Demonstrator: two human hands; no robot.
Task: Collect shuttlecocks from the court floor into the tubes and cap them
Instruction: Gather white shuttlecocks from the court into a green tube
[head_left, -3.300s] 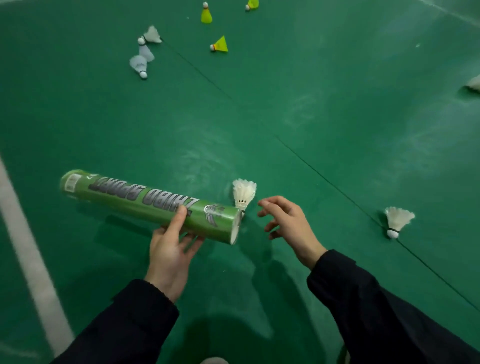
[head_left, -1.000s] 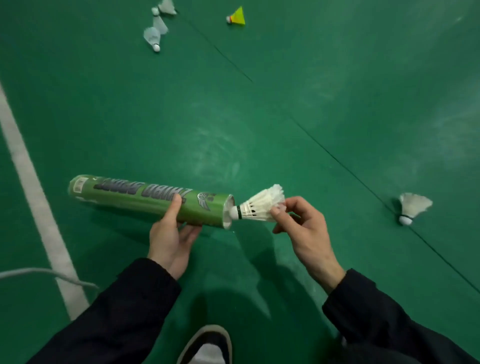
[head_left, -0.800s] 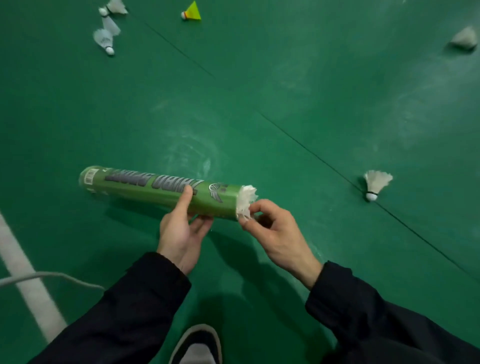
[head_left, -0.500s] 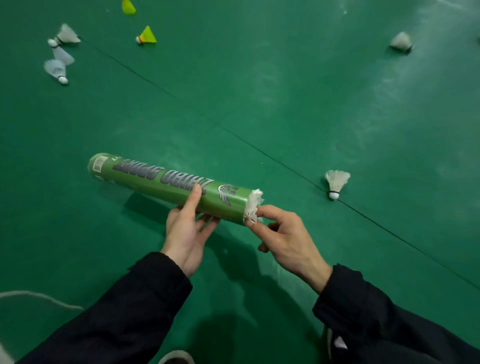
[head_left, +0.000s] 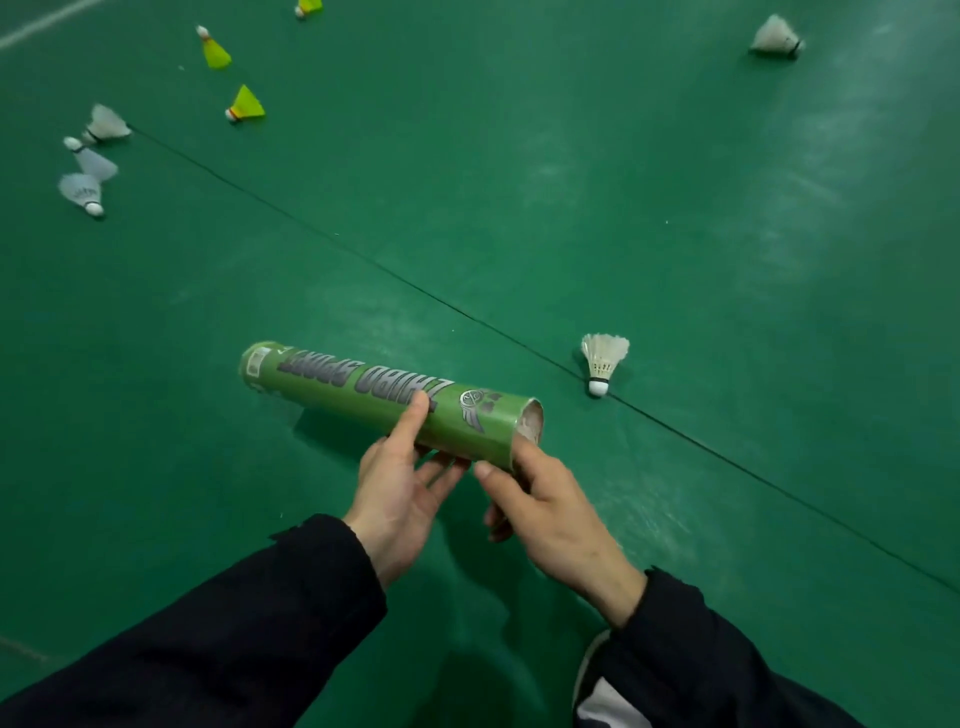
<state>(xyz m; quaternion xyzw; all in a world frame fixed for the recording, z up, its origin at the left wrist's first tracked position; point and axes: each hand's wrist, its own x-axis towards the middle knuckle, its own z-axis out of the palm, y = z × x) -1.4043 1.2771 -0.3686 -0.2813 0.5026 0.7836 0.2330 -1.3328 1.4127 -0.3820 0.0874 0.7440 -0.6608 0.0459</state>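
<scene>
Green court floor (head_left: 675, 182), both hands' grip round one tube (head_left: 363, 395), five white (head_left: 602, 364), three yellow shuttlecocks (head_left: 244, 104).

green tube (head_left: 363, 395), grey lettering; yellow shuttlecocks (head_left: 247, 103).

Fingers of the left hand (head_left: 402, 493) hidden beneath the green tube (head_left: 384, 397), right hand (head_left: 545, 506) fingertips lost behind the tube's open end, white feathers (head_left: 531, 427) inside too dim to count, yellow shuttlecock (head_left: 307, 6) far above the grip cut by the top edge.
</scene>
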